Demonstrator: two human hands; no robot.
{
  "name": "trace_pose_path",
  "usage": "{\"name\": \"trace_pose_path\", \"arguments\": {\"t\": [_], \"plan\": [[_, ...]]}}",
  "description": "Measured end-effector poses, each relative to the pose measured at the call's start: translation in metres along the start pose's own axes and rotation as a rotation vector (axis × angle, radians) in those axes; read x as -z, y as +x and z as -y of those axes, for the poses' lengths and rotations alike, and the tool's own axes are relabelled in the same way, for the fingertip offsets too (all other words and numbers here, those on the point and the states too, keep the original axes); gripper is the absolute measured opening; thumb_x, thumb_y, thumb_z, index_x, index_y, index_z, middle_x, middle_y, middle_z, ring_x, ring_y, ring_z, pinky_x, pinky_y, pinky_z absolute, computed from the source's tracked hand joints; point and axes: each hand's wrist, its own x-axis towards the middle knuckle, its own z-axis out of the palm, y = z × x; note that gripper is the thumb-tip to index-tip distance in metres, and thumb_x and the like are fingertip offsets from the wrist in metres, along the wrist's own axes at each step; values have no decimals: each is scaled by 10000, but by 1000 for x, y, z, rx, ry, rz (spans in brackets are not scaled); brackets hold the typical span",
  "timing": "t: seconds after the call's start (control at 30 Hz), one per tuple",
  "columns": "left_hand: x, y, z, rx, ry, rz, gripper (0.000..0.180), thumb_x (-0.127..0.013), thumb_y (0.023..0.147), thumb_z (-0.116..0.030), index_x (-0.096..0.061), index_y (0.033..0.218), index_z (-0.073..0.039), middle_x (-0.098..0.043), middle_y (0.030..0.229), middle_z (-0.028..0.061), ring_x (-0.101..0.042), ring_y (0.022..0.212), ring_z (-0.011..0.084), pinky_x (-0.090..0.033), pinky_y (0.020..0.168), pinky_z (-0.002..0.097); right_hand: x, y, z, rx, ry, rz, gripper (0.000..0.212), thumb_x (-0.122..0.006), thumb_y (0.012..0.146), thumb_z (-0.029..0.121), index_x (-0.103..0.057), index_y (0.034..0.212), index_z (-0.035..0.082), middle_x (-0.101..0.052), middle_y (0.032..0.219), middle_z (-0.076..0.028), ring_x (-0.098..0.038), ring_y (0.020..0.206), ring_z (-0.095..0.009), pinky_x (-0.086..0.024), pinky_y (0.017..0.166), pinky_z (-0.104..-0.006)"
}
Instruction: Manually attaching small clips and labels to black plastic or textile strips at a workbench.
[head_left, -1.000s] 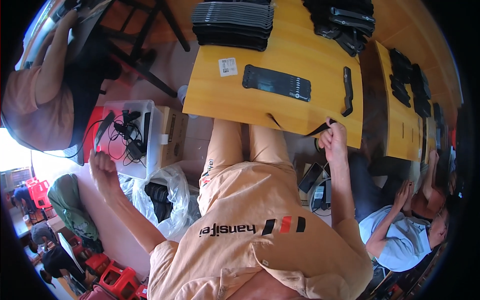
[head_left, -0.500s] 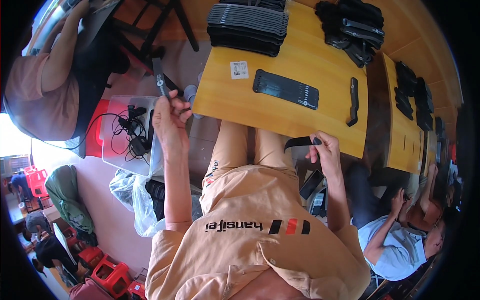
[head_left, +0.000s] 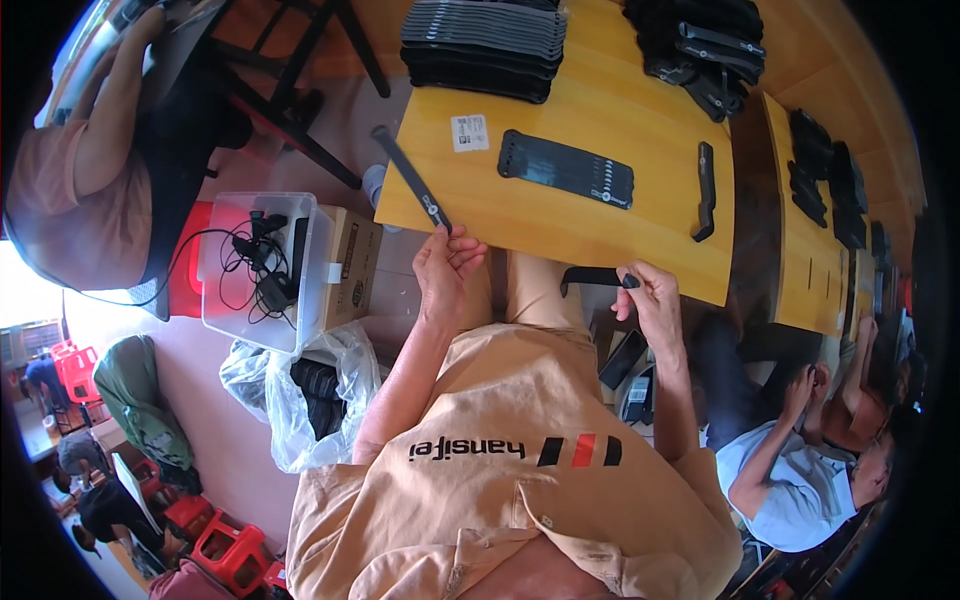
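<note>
My left hand [head_left: 442, 268] pinches one end of a dark strap [head_left: 408, 172] with white print. The strap slants up and left over the near left table corner. Below the front edge of the yellow table [head_left: 660, 240], my right hand [head_left: 652, 305] is closed on a black strap [head_left: 592, 276], whose free end points left above my lap. A neat row of overlapping dark straps [head_left: 560, 168] lies mid-table, and a single bent strap [head_left: 705, 190] lies to its right. Farther back are a tall stack of straps [head_left: 482, 50] and a looser pile of straps [head_left: 700, 55].
A white label [head_left: 468, 133] is on the table. Left of my legs are a clear plastic bin [head_left: 215, 300] with black cables, a cardboard box [head_left: 352, 265] and a clear plastic bag [head_left: 350, 350]. People sit on both sides; a second table [head_left: 805, 270] stands right.
My left hand has moved right, from beside the plastic bin to the table's front edge, with the strap in it. My right hand has barely moved.
</note>
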Motion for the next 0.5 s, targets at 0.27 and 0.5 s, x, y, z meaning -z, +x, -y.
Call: {"name": "trace_pose_path", "arguments": {"t": [0.27, 0.5], "plan": [[-6, -4, 7, 97, 144, -5, 381, -427, 926, -360, -559, 931, -3, -610, 704, 88, -633, 644, 208, -531, 561, 269, 7, -9, 20, -13, -236, -56, 111, -581, 843, 43, -645, 884, -39, -653, 720, -63, -564, 487, -74, -468, 449, -191], [17, -5, -12, 462, 365, 196, 823, -224, 830, -699, -591, 898, 34, -637, 730, 150, -634, 589, 223, -523, 540, 280, 28, -21, 52, 31, -234, 24, 78, -602, 794, -46, -657, 849, -40, -632, 711, -75, -581, 514, -83, -465, 451, -180]]}}
